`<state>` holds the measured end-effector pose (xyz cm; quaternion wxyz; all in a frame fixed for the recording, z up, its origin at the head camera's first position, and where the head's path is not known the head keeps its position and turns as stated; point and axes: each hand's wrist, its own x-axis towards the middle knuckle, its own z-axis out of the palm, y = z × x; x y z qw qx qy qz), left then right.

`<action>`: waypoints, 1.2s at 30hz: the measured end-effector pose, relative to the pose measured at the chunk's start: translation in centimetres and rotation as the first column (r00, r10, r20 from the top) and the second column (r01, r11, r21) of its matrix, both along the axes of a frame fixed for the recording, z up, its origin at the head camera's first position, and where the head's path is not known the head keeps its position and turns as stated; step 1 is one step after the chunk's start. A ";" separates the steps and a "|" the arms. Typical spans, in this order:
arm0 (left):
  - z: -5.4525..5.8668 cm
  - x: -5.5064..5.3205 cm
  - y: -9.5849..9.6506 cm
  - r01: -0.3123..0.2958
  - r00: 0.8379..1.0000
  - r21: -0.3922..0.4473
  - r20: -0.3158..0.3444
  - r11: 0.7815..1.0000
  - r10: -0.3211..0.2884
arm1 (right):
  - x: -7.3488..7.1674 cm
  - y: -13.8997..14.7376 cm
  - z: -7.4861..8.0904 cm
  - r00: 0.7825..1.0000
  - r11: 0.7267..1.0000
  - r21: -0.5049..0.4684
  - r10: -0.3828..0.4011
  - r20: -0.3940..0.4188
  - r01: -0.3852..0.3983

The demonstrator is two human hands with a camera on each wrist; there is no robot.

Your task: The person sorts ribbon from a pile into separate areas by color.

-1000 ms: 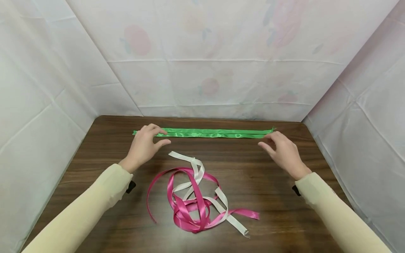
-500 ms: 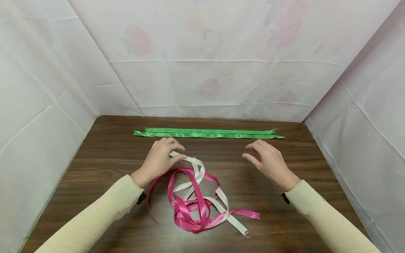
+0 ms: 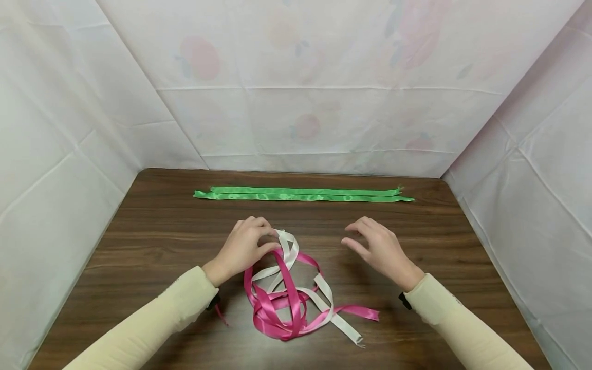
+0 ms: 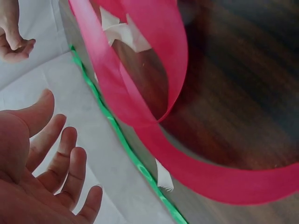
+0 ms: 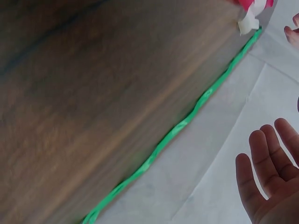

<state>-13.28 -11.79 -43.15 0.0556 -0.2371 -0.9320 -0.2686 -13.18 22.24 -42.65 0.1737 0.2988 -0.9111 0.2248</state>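
Note:
Over the upper left of a loose tangle of ribbons is my left hand point(image 3: 244, 246), its fingers relaxed and parted. In the left wrist view the same hand point(image 4: 56, 172) has nothing between thumb and fingers. The tangle is a pink satin ribbon point(image 3: 289, 280) looped with a white ribbon point(image 3: 344, 329); the hand hides part of both. My right hand point(image 3: 381, 249) hovers to the right of the tangle, fingers loosely bent and holding nothing. In the right wrist view that hand point(image 5: 271, 172) shows spread fingers.
Two green ribbons point(image 3: 296, 197) lie straight, side by side, along the far part of the dark wooden table point(image 3: 152, 226). White printed cloth point(image 3: 296, 118) hangs behind the table, and plain white cloth point(image 3: 60, 144) stands at the left side.
Both hands have drawn back from the ends of the green ribbons toward the person and inward. The left hand has come over the tangle's upper left. The ribbons have not moved.

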 end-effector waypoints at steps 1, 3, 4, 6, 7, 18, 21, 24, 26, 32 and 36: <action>-0.1 0.1 0.1 0.002 1.000 -0.004 -0.005 1.000 -0.002 | 0.1 -0.1 -0.1 1.000 1.000 0.003 0.005 0.007 -0.005; -0.1 0.3 0.2 0.015 1.000 0.000 -0.013 1.000 -0.015 | 0.4 -0.4 -0.3 1.000 1.000 0.008 0.015 0.020 -0.015; -0.2 0.4 0.3 0.023 1.000 0.005 -0.017 1.000 -0.023 | 0.5 -0.6 -0.4 0.999 1.000 0.009 0.019 0.026 -0.020; -0.3 0.6 0.6 0.039 0.999 0.012 -0.031 0.999 -0.039 | 0.7 -0.8 -0.5 0.999 0.999 0.016 0.027 0.035 -0.028; -0.3 0.7 0.8 0.046 0.998 0.016 -0.035 0.999 -0.045 | 0.8 -0.9 -0.5 0.999 0.999 0.021 0.031 0.039 -0.032; -0.3 2.2 2.8 0.140 0.990 -0.017 -0.003 0.990 -0.140 | 3.5 -1.9 -1.7 0.989 0.992 0.123 0.013 0.150 -0.032; -0.3 2.6 3.1 0.157 0.988 -0.026 0.003 0.987 -0.157 | 4.1 -2.0 -1.8 0.979 0.988 0.145 0.025 0.200 -0.055; -0.3 3.0 3.4 0.169 0.986 -0.019 0.015 0.985 -0.168 | 4.5 -1.9 -1.9 0.968 0.979 0.159 0.085 0.236 -0.125; -0.3 3.2 3.6 0.184 0.983 -0.015 0.020 0.983 -0.183 | 4.7 -1.7 -1.9 0.955 0.968 0.159 0.152 0.255 -0.196; -0.4 4.2 4.4 0.238 0.971 -0.017 0.036 0.971 -0.237 | 4.8 -1.1 -2.4 0.888 0.892 0.122 0.403 0.220 -0.435; -0.4 5.2 5.0 0.297 0.953 -0.026 0.064 0.955 -0.295 | 4.8 -0.9 -2.9 0.844 0.842 0.107 0.510 0.164 -0.529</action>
